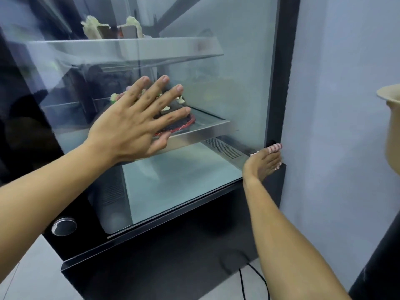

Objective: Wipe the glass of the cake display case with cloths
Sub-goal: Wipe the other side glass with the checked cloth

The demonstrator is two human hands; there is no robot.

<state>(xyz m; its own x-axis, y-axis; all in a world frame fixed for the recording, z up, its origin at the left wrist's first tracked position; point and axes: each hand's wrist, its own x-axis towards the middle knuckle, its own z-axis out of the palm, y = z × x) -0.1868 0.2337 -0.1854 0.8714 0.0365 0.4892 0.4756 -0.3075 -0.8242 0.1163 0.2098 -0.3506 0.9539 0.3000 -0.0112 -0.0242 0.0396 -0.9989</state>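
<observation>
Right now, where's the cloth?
In the head view, the pink striped cloth is under the right hand, low on the right, at the glass's bottom right corner beside the black frame.

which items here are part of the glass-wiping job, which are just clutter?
Job:
- glass, display case side pane
- cloth, striped, under the right hand at the pane's lower right corner
- left hand, flat on the glass, fingers spread

Just there:
- dark cake on the middle shelf
- cake slices on the top shelf
- knob
- black cable
- beige vase
</observation>
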